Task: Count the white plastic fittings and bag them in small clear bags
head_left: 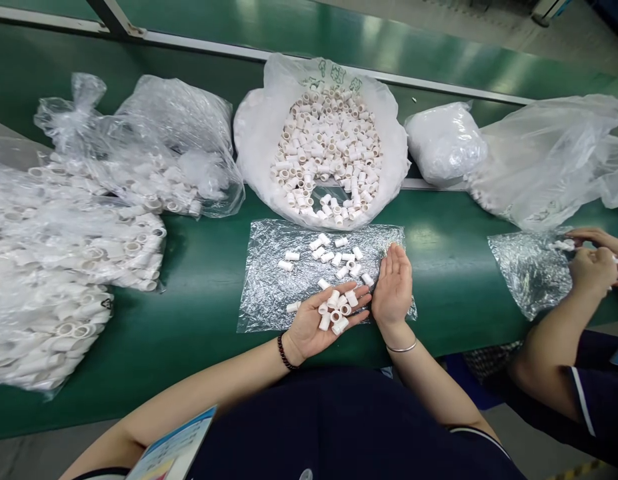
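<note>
Holds fittings (325, 323) in left hand (311, 325), fingers slightly spread, over sheet (263, 273) | right hand (391, 288) beside, fingers together | bare table (451, 267) right of sheet | far-left bag (43, 280) cut off, sheet part-hidden

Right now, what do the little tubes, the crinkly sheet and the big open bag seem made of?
The tubes look like rigid plastic, white and smooth. The sheet is likely thin plastic film, clear and glinting. The open bag seems soft plastic, whitish, translucent and rumpled.
</note>
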### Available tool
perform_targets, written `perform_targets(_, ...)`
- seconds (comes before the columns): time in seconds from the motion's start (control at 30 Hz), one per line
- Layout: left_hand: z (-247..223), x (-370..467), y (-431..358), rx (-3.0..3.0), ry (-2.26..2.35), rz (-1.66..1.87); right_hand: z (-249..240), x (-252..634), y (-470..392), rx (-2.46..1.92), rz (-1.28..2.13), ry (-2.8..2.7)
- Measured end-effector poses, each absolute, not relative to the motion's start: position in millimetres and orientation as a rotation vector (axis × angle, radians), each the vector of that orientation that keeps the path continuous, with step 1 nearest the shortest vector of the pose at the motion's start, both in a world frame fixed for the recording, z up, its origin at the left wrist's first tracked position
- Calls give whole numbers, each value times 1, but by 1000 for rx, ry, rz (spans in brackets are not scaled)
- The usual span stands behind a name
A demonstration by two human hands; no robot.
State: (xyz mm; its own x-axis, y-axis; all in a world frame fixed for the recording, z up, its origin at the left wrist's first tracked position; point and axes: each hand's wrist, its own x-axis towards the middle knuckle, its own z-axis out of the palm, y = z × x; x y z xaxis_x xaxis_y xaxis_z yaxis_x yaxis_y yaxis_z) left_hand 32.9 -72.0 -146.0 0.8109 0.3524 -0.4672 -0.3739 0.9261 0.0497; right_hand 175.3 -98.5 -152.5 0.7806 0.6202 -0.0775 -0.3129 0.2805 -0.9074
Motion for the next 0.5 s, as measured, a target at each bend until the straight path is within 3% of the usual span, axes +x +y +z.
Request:
perform_targets(0.23,-144,34,-70,-56,497,425,-157,174,-103,-1117,671,-496)
perform_targets(0.5,-134,32,-65,-154,614,488,-164,169,-110,-1428,426,-1195)
